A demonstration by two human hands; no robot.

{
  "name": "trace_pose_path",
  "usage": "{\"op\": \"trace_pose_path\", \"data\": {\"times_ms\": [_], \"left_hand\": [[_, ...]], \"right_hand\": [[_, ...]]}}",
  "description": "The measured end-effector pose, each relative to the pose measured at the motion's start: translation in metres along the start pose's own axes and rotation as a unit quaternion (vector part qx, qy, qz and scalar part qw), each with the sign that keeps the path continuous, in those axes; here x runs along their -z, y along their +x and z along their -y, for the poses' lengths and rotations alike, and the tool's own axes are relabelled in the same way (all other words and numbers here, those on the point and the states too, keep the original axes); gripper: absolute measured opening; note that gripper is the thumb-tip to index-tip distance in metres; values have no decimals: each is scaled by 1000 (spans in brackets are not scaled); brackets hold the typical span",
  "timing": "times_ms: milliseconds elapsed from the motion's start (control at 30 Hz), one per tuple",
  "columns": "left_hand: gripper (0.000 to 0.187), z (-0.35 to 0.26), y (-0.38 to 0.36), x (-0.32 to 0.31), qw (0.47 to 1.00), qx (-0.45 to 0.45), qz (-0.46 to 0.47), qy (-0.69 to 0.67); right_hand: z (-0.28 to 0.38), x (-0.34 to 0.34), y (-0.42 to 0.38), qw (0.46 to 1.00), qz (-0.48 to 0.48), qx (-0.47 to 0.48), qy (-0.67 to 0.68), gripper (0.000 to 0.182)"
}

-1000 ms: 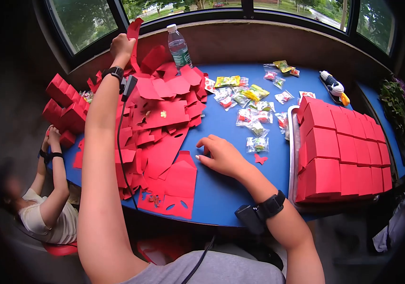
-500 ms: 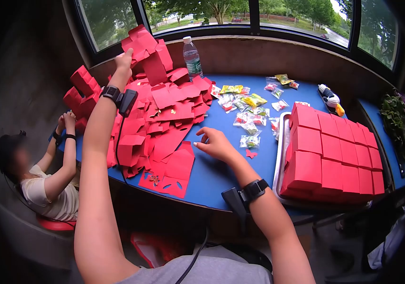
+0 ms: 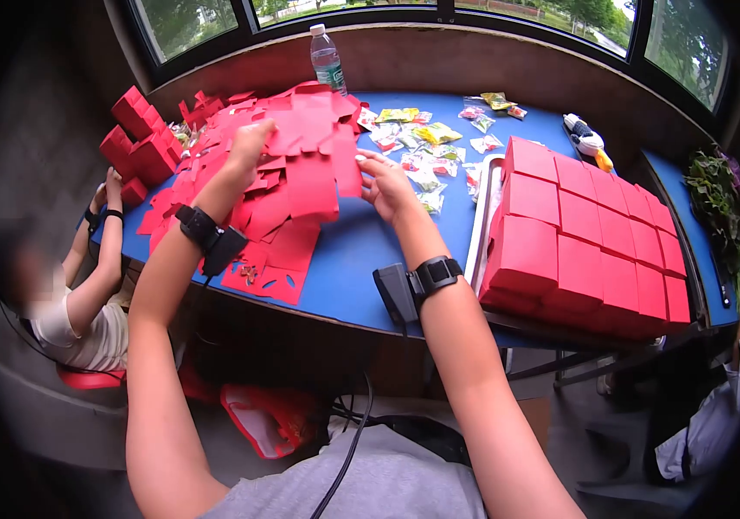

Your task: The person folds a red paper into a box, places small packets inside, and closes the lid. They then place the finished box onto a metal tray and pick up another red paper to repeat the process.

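Observation:
My left hand [image 3: 247, 154] is closed on the left part of an unfolded red cardboard box [image 3: 311, 121], its thumb on top. The box is held above a heap of flat red box blanks [image 3: 279, 216], with its panels and flaps spread. My right hand [image 3: 387, 183] is at the right-hand flap, fingers apart and curved, fingertips at the flap's edge; whether they press on it is hard to see. Beyond this hand lie small clear and yellow candy packets [image 3: 435, 134] on the blue table [image 3: 361, 259].
Folded red boxes [image 3: 560, 229] stand in rows on a metal tray [image 3: 484, 208] at the right. Another person [image 3: 67, 294] sits at the left near stacked red boxes [image 3: 138, 143]. A water bottle [image 3: 327, 60] stands at the back. Green leaves [image 3: 716, 199] and another person's sleeve [image 3: 725, 415] are far right.
My left hand has brought the unfolded box from the back of the heap nearer and to the right. My right hand has moved up to its right flap. The view has shifted downward.

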State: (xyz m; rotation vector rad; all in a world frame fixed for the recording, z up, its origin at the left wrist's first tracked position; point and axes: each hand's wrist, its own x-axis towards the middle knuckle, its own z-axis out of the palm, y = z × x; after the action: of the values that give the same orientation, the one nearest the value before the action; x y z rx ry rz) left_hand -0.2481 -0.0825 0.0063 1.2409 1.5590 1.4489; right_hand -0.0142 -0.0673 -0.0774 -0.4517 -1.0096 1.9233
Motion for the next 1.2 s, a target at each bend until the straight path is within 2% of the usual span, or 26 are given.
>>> {"op": "trace_pose_path", "data": {"times_ms": [67, 133, 167, 200, 233, 267, 333, 400, 500, 533, 600, 633, 667, 733, 767, 800, 867, 933, 967, 1000, 1033, 1067, 1100, 1133, 1167, 1200], "left_hand": [[19, 10, 15, 17, 999, 46, 4, 13], [18, 16, 15, 19, 997, 76, -5, 1], [18, 19, 15, 20, 997, 73, -8, -2], [16, 17, 9, 18, 997, 55, 43, -17], [15, 15, 4, 15, 994, 36, 95, -31], [14, 14, -1, 9, 992, 11, 116, -57], [15, 3, -11, -1, 982, -10, 174, -73], [13, -6, -20, -9, 976, -31, 193, -93], [13, -23, -41, -26, 969, -59, 196, -139], [13, -27, -46, -28, 967, -65, 181, -167], [16, -28, -53, -41, 967, -56, 199, -147], [17, -26, -56, -49, 963, -58, 211, -155], [19, -24, -56, -54, 959, -60, 224, -163], [22, -24, -60, -63, 958, -80, 231, -148], [21, -24, -60, -67, 960, -75, 217, -163], [20, -25, -58, -72, 960, -71, 203, -179], [16, -21, -41, -68, 977, -68, 106, -173], [17, 3, 8, -46, 970, -28, 65, -231], [34, 1, 13, -40, 986, 23, -4, -167], [34, 3, 17, -43, 986, 20, 0, -168], [47, 7, 19, -47, 991, -41, -112, -57], [61, 10, 22, -52, 968, -103, -221, 53], [78, -3, 10, -57, 969, -150, -162, 108], [83, -17, -1, -66, 981, -174, -31, 80], [84, -29, -18, -79, 980, -179, 76, 51], [85, -34, -31, -92, 967, -179, 181, 22]], "right_hand": [[5, 3, -3, 994, -90, 50, 41, 28], [3, 4, -2, 992, -94, 69, 38, 35], [1, 2, 0, 992, -113, 23, 60, 42], [1, -2, 1, 988, -131, -24, 82, 49], [1, -3, 0, 990, -109, -58, 73, 61], [1, -5, 0, 990, -106, -55, 72, 61], [-5, -1, 3, 997, -25, -70, -8, 70], [-8, 5, 10, 995, 12, -96, -41, 76], [0, -9, 2, 988, 129, -63, -57, 86], [6, -19, -7, 987, 132, -63, -58, 86], [13, -35, -24, 985, 154, 18, -78, 92], [17, -34, -26, 987, 137, -5, -83, 106], [17, -34, -25, 987, 138, -3, -84, 106], [18, -32, -26, 998, 43, 38, -32, 116], [21, -29, -27, 998, 46, 49, 3, 122], [24, -25, -24, 997, 46, 56, 0, 122], [24, -11, -13, 996, 12, 87, 20, 120], [26, 1, -5, 994, 2, 97, 41, 112], [28, 1, -8, 987, -16, 146, 61, 82], [30, 3, -10, 977, -33, 194, 78, 53], [32, 4, -8, 975, -21, 192, 108, 54], [34, 5, -7, 975, -21, 197, 103, 54], [37, 2, -7, 970, 5, 215, 111, 54], [39, 1, -6, 965, 29, 230, 120, 53], [42, 3, -5, 963, 63, 218, 145, 80], [43, 2, -6, 964, 62, 216, 143, 80]]}}
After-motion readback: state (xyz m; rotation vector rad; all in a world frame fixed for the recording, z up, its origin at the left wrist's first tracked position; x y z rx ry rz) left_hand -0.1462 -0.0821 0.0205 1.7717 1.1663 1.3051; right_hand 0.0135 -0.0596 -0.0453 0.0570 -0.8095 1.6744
